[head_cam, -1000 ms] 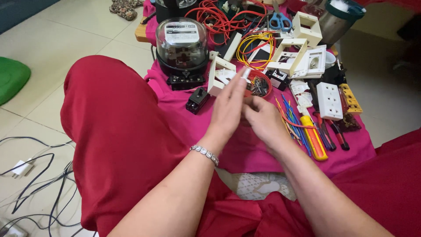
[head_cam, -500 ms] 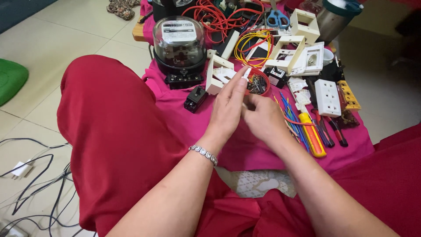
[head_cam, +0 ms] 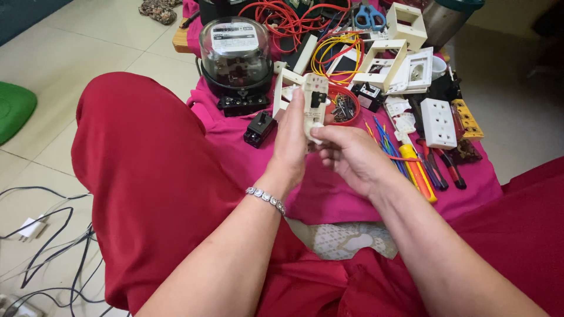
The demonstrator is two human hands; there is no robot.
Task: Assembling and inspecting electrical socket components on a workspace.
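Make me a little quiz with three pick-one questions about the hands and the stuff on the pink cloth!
1. Where is the glass-domed meter?
A. On the far left part of the pink cloth
B. On the green cushion
C. In the right hand

2. What colour is the small bowl of screws?
A. Blue
B. Red
C. White

3. How is the cream switch part right now?
A. Lying flat on the cloth
B. Held up between both hands
C. Inside the bowl

Answers:
1 A, the meter stands at the cloth's far left, beyond the left hand.
2 B, its rim is red.
3 B, the left hand grips its side and the right hand pinches its lower end.
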